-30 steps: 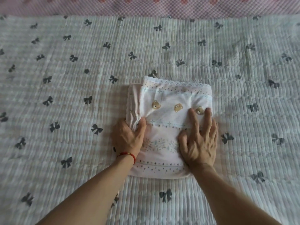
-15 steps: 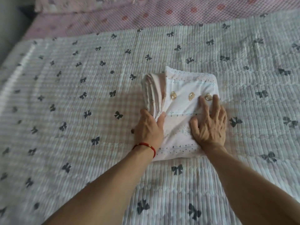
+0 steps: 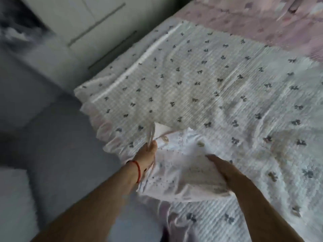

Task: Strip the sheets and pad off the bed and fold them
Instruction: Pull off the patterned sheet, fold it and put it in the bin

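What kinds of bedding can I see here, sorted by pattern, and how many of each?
Bow-print quilted pad: 1
Pink patterned sheet: 1
Folded bear-print sheet, held in both hands: 1
Total: 3

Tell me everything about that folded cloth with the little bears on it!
The folded cloth is white and soft-looking, thin fabric with tiny dots and small tan bear shapes. It is folded into a thick bundle, its layered edges showing at the left. It sits near the corner of the bow-patterned pad. The left hand grips its left edge; the right hand holds its right side.
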